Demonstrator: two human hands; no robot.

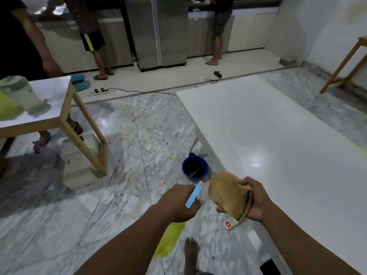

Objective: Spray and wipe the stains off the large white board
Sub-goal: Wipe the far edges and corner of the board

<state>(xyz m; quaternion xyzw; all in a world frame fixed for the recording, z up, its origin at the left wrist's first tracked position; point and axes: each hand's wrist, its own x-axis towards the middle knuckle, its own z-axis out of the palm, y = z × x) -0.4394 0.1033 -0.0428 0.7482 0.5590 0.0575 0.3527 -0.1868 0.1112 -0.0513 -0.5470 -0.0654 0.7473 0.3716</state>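
My left hand (178,203) has its fingers closed around the spray bottle (193,195), just under the blue head; the yellow body hangs below the hand. It looks like light, stiff plastic, maybe slippery when wet, so I judge the neck is the good place to hold. My right hand (256,201) grips the brown cloth (228,195). The cloth is soft and limp, and I think it is best kept bunched in the palm for wiping. The large white board (278,135) lies flat from 1 to 3 o'clock, glossy; I cannot make out stains on it. At 12 o'clock from my hands, a blue bucket (195,169) stands on the floor just beside the board's edge, holding dark liquid and thin sticks.
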